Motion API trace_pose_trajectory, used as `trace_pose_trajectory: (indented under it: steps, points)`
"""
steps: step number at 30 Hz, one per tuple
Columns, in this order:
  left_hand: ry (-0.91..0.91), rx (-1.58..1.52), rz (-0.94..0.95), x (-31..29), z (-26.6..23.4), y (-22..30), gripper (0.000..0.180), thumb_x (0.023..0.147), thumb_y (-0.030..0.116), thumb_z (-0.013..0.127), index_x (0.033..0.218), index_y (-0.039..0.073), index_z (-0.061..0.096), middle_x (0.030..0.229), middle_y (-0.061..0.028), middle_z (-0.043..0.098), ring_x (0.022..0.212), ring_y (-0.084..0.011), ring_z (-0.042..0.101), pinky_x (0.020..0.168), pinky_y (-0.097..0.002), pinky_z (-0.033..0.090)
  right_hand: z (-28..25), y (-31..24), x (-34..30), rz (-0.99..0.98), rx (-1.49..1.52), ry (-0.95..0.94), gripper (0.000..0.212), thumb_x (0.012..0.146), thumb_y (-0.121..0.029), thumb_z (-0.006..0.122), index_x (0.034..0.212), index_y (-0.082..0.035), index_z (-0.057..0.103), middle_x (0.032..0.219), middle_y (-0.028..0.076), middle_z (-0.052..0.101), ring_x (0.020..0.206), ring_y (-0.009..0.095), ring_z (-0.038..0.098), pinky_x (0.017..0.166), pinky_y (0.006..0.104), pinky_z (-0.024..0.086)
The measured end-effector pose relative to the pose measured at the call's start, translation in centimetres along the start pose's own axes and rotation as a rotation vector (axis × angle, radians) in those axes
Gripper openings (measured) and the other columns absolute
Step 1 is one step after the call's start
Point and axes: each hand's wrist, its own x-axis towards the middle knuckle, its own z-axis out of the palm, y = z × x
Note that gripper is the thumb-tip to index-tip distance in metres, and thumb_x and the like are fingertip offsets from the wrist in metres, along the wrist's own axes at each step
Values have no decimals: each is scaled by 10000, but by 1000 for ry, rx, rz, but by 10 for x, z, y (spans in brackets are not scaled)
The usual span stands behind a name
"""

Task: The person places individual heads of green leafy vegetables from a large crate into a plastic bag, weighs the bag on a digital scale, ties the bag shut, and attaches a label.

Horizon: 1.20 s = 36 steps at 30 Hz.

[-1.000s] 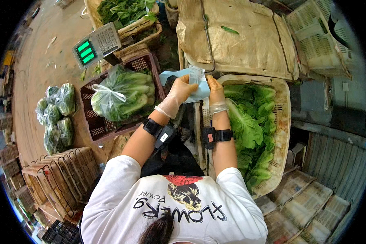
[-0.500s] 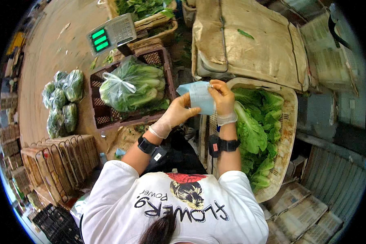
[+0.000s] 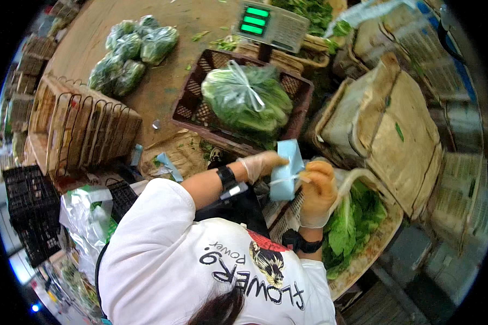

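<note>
A folded strip of light-blue paper (image 3: pixel 287 172) is held up in front of me, between my two hands. My left hand (image 3: pixel 263 164), in a thin translucent glove, pinches its left side between thumb and fingers. On the other side my right hand (image 3: pixel 318 187), gloved too and slightly blurred, has its fingers closed at the paper's edge. A narrow white piece shows across the blue near those fingertips; its kind is unclear. Beyond my hands, a clear bag of leafy greens (image 3: pixel 244 100), tied at the top, lies in a brown plastic crate (image 3: pixel 183 111).
A scale display (image 3: pixel 274 26) with green digits stands behind the crate. Several bagged greens (image 3: pixel 127 54) lie on the floor at far left. Loose lettuce (image 3: pixel 350 225) fills a basket (image 3: pixel 385 230) at my right, beside a covered container (image 3: pixel 396 124). Wire-edged baskets (image 3: pixel 92 127) stand left.
My view has turned leftward, so the crate and bags appear further right. The blue paper has tilted and folded between my hands, and my right hand has shifted lower beside it.
</note>
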Motion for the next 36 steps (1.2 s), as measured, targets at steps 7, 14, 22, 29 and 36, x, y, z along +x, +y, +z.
trace_pose_trajectory:
  steps: [7,14,22,29,36]
  points:
    - [-303,893,95,-9,-68,-112,574,758,435,571,958,-104,569,883,-181,620,770,-225,564,690,-362,442,146,77,105,402,113,-225,233,734,-179,660,830,30,628,715,67,610,673,115,547,628,248,434]
    - [-257,877,108,-111,-70,-5,546,775,446,544,1016,-43,567,1013,-221,588,949,-320,551,795,-380,417,280,153,171,324,-543,-276,268,719,-291,623,820,-46,663,813,130,645,767,283,616,686,360,482]
    - [-242,578,-79,-123,-133,-13,377,796,351,591,879,-15,626,825,-52,627,739,-139,535,716,-303,422,302,187,181,377,-1102,-482,437,667,-346,711,934,-26,583,990,176,587,925,298,574,709,392,489]
    - [-338,575,-9,-121,-152,3,423,766,358,576,943,-25,600,868,-112,623,787,-200,551,744,-306,417,311,195,162,-226,-1059,-501,442,766,-283,627,1119,-64,475,1093,175,520,1026,318,517,860,390,434]
    - [-266,606,-99,-105,-170,-5,375,779,386,586,899,33,624,808,-33,594,708,-133,505,620,-295,408,322,151,124,142,-1512,-1102,517,833,-433,502,1306,-440,293,1442,159,57,1296,424,89,1018,547,101]
